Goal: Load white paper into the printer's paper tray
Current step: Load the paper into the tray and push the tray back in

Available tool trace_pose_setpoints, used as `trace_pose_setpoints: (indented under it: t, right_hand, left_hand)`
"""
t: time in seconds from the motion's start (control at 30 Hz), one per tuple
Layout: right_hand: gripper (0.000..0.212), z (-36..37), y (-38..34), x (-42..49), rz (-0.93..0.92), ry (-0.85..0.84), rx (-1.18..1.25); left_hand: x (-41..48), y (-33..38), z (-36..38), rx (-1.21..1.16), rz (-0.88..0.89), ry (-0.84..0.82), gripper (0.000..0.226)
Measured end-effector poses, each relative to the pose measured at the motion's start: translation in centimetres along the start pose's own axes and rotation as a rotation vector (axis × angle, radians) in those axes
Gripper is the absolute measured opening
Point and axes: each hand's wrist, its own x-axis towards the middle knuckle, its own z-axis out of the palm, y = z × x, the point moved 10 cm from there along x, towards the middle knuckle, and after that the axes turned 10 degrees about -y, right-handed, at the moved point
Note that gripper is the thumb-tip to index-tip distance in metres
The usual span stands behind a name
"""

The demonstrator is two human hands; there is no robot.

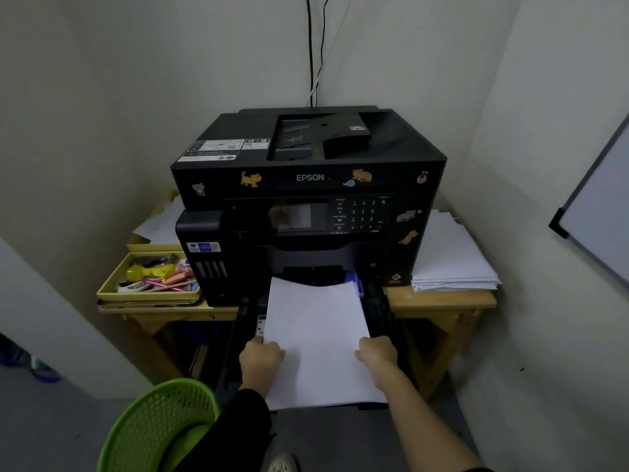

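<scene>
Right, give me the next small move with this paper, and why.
Probably ease the paper stack forward and down until it lies flat in the tray. The left hand and right hand grip its sides; its far edge bows up at the printer.

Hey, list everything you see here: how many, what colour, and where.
printer: one, black, on the table, cartoon stickers on front.
paper tray: one, black, pulled out at the printer's front.
white paper: one stack, white, over the paper tray.
table: one, wooden, under the printer.
sheet pile: one, white, table right of printer.
loose sheets: few, white, table behind printer's left.
stationery tray: one, yellow, table left of printer.
basket: one, green, floor lower left.
cables: several, black and white, wall behind printer.
whiteboard: one, white, right wall.
left hand: grips the white paper's left edge.
right hand: grips its right edge.
</scene>
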Motion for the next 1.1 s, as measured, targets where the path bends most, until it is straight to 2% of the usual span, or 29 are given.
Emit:
trace_pose_setpoints:
  t: [0.07, 0.13, 0.2, 0.3, 0.37, 0.47, 0.63, 0.73, 0.83, 1.1]
  right_hand:
    - [0.017, 0.1, 0.1, 0.4, 0.012, -0.024, 0.007]
    - [0.016, 0.1, 0.1, 0.5, 0.003, -0.018, 0.001]
    - [0.017, 0.1, -0.1, 0.4, -0.029, 0.011, -0.014]
    - [0.025, 0.0, -0.3, 0.2, -0.074, 0.058, -0.049]
    - [0.024, -0.1, -0.3, 0.4, -0.063, 0.065, -0.048]
    - [0.010, 0.0, -0.4, 0.8, -0.022, 0.043, -0.056]
    - [0.014, 0.4, -0.4, 2.0, 0.001, 0.009, -0.011]
    - [0.020, 0.6, -0.5, 2.3, 0.034, 0.001, 0.001]
    - [0.022, 0.7, -1.1, 2.8, 0.054, -0.010, -0.024]
    - [0.009, 1.6, -3.9, 4.3, 0.000, -0.018, -0.106]
  left_hand:
    - [0.2, -0.5, 0.2, -0.017, -0.042, -0.012, 0.004]
    - [0.6, -0.8, 0.2, -0.024, -0.051, -0.013, 0.012]
    - [0.8, -0.8, 0.0, -0.035, -0.039, -0.016, 0.006]
    - [1.0, -0.7, -0.2, -0.061, 0.002, -0.013, 0.012]
    - [1.4, -0.5, -0.2, -0.059, 0.010, -0.014, 0.012]
    - [2.0, -0.3, 0.2, -0.023, -0.037, -0.033, 0.006]
    - [2.9, 0.0, 0.4, -0.006, -0.094, -0.037, 0.005]
    - [3.4, 0.4, 0.3, -0.015, -0.088, -0.028, 0.012]
    - [3.8, 1.2, 0.3, 0.003, -0.066, -0.030, 0.004]
    - [6.3, 2.7, 1.2, 0.089, -0.053, -0.103, 0.034]
